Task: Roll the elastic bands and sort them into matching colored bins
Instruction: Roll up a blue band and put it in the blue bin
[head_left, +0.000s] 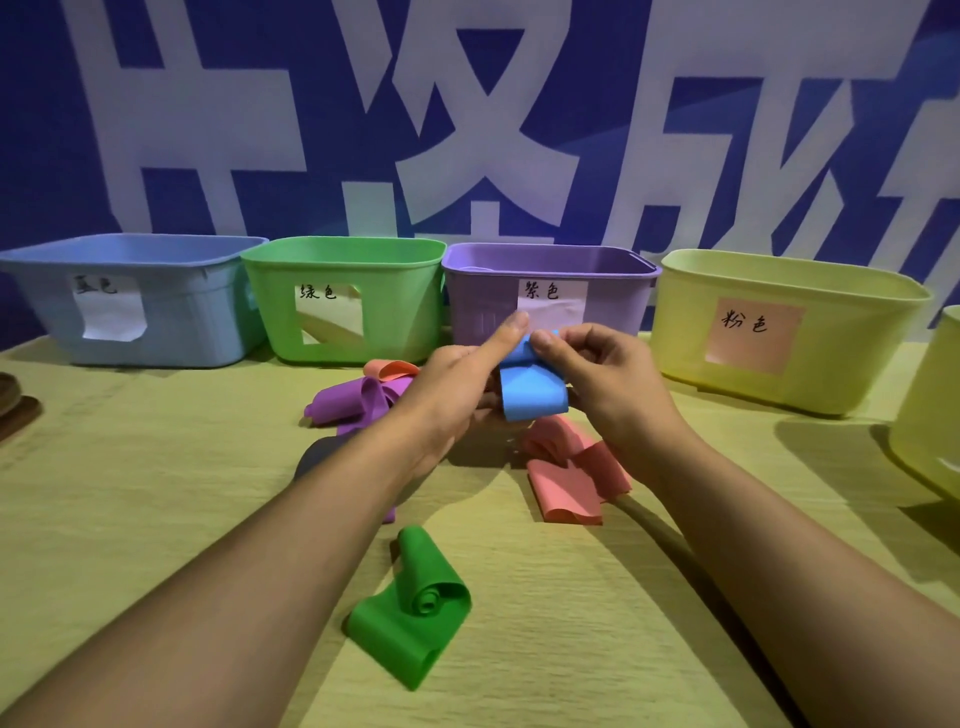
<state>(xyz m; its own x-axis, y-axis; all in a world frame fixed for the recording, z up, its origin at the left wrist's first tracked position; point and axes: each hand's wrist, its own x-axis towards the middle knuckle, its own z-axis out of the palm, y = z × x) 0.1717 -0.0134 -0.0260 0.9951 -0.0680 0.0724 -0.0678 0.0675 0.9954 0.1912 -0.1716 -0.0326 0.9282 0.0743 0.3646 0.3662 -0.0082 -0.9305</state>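
While both hands (457, 384) (602, 374) pinch it, blue band (530, 397) hangs lengthwise downward, top seemingly rolled crosswise

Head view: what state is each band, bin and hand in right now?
Blue elastic band: held off the table, partly rolled.
Left hand: grips it.
Right hand: pinches it.
Green elastic band: on table, loosely curled.
Purple bands: heaped, unsorted.
Pink bands: heaped, unsorted.
Blue plastic bin: upright, open.
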